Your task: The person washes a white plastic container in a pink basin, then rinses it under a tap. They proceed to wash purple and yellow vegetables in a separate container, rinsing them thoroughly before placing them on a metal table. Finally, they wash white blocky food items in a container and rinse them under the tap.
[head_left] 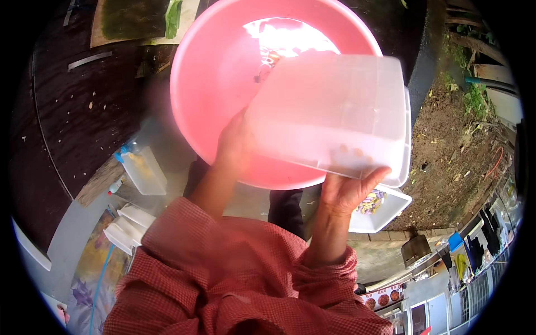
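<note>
Honestly, with a translucent tub (335, 100) held over a pink basin (209, 72) like this, I'd go slow and let both palms share the load, because smooth plastic looks likely to slip. The tub is around 4 o'clock from the basin's middle, so I'd favour the 10 o'clock side to keep any drips inside and off the white tray (396, 209) of small coloured pieces (371, 202) down between 4 and 5. Tilt gently, no jerks. Pose-wise, the right hand (347, 192) comes in at the tub's 5 or 6 o'clock, palm up, thumb stuck out toward 2, clamped on the near wall with its fingertips faintly showing through. The left hand (234, 139) is at the tub's 8 or 9, right up against the side, but blur and glare swallow its fingers, so I can't tell how closed that one is
</note>
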Action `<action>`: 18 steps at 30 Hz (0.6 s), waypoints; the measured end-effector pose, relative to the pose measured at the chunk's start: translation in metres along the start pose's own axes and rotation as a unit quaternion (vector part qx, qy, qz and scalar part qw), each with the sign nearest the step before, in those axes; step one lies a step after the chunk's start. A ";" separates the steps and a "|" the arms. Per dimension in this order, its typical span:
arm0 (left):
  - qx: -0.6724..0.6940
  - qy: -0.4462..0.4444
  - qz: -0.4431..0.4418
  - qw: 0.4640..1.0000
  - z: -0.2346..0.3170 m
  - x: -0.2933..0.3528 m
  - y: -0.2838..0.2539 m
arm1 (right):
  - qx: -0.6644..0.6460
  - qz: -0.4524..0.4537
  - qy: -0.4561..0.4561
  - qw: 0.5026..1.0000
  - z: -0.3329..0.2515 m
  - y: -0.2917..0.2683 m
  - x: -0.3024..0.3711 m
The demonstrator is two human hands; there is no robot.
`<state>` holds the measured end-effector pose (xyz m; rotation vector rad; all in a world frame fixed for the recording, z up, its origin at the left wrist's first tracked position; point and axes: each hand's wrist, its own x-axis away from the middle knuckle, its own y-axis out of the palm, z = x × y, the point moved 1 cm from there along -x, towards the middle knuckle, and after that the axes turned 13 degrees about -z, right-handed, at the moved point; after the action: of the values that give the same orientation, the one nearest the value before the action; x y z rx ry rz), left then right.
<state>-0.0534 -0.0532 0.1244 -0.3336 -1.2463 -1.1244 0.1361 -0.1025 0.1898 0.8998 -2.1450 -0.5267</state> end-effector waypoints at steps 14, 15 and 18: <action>-0.068 0.169 -0.122 0.976 0.098 -0.060 -0.004 | 0.382 -0.226 0.098 0.891 -0.038 -0.033 0.020; -0.137 0.214 -0.131 0.958 0.107 -0.029 0.028 | 0.398 -0.285 0.125 0.863 -0.038 -0.027 0.010; -0.513 0.340 -0.244 0.749 0.103 0.055 0.083 | 0.487 -0.368 0.071 0.789 -0.019 -0.005 -0.007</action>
<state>-0.0501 0.0343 0.2380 -0.3498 0.0723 -2.1058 0.1563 -0.1028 0.1959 2.2964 -1.7813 0.3965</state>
